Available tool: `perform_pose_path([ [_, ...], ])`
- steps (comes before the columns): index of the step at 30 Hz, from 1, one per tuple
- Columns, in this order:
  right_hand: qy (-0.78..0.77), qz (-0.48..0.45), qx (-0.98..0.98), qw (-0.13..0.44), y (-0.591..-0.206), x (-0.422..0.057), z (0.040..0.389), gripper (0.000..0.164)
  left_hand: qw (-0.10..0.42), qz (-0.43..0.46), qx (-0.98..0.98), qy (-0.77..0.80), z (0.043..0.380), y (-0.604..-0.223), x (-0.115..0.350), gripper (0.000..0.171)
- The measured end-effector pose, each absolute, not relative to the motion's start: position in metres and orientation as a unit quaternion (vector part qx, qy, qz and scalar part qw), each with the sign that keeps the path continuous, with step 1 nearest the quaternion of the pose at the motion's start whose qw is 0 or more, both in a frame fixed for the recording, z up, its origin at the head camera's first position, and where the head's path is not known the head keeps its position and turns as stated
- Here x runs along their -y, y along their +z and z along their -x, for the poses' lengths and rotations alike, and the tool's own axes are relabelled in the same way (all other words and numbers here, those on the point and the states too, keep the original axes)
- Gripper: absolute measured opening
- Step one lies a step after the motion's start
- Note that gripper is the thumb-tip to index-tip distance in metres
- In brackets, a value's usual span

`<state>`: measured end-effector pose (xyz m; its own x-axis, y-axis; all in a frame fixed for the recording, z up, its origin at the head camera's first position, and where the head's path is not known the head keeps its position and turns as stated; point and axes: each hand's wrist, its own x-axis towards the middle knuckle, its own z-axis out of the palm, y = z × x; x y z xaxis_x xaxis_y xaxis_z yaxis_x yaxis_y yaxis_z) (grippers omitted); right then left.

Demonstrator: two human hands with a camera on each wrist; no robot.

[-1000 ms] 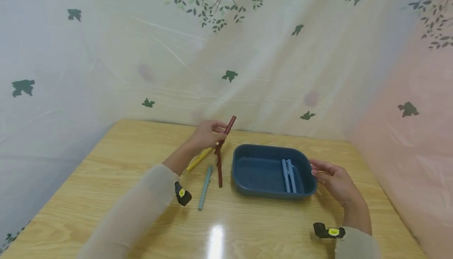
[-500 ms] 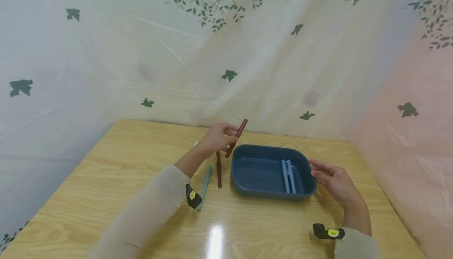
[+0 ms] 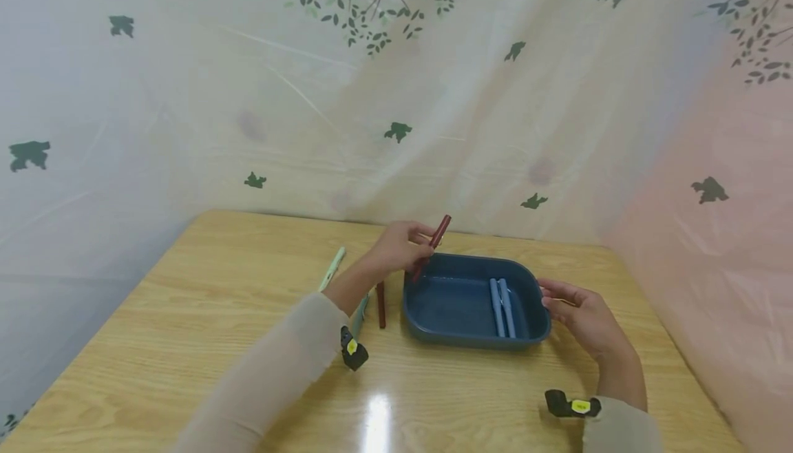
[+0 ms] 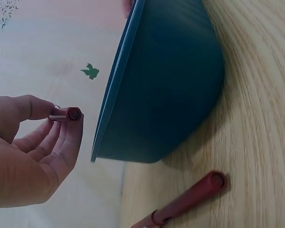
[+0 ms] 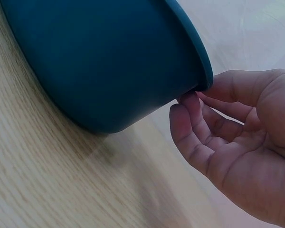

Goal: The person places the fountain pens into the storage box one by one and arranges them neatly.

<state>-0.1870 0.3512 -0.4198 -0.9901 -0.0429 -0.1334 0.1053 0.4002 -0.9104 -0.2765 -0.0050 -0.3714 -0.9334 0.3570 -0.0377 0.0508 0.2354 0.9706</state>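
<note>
My left hand (image 3: 403, 245) pinches a dark red pen (image 3: 440, 230) between thumb and fingers, its lower end over the left rim of a dark blue tub (image 3: 471, 341). In the left wrist view the pen (image 4: 73, 114) shows one end to the camera. My right hand (image 3: 579, 317) pinches the tub's right rim, thumb on top and fingers below it in the right wrist view. Inside the tub, a light blue pen (image 3: 497, 308) lies beside another light blue pen (image 3: 508, 308). A second dark red pen (image 3: 381, 307) lies on the table left of the tub.
Behind my left forearm lie a pale green pen (image 3: 333, 267) and a grey-green pen (image 3: 361, 314), both partly covered. The wooden table (image 3: 471, 398) ends at a hanging patterned cloth (image 3: 347, 129) at the back and sides.
My left hand has carried the dark red pen rightward, from above the loose pens to the tub's left rim. A yellow pen is now hidden behind the forearm. My right hand stays put.
</note>
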Motion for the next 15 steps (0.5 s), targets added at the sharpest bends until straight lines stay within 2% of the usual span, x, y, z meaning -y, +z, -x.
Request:
perform_pose_path([
  [9,-0.54,-0.023,-0.839,0.068,-0.42,-0.351,0.187,0.051,0.13,-0.149,-0.777,0.597,0.276,-0.382,-0.012,0.03],
  [15,-0.534,-0.02,-0.842,0.069,-0.417,-0.35,0.186,0.052,0.156,-0.145,-0.775,0.595,0.269,-0.386,-0.02,0.029],
])
